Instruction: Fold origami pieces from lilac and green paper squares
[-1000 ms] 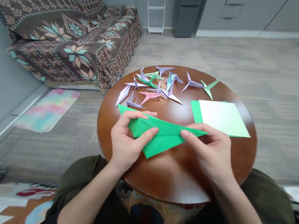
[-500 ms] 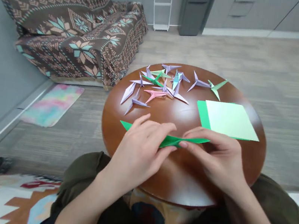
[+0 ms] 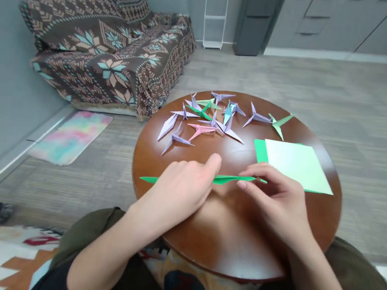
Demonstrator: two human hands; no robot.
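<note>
- The left hand [image 3: 183, 185] lies palm down on a folded green paper [image 3: 234, 179], fingers together and pressing it flat against the round wooden table [image 3: 230, 239]. Its grip is not closed round anything; the hand simply bears down on the sheet.
- The right hand [image 3: 276, 202] pinches the paper's right part between thumb and fingertips, a narrow grip holding the green strip near its pointed end.
- The folded green paper is long and thin, lying across the near middle of the table. Its left tip [image 3: 147, 179] pokes out beyond the left hand and past the table's edge; its right tip ends just beside the stack of sheets.
- A stack of square sheets [image 3: 297, 164], pale green on top with a darker green one showing at its left edge, lies flat on the table just beyond the right hand.
- A cluster of folded paper figures [image 3: 212, 116] with sharp points, in lilac, green, pink and light blue, is spread over the far part of the table, well apart from both hands.
- Beyond the table, a sofa under a brown patterned blanket [image 3: 109, 48] stands against the grey wall, with a pastel mat [image 3: 70, 136] on the floor beside it.
- Grey cabinets [image 3: 326, 24] line the far wall.
</note>
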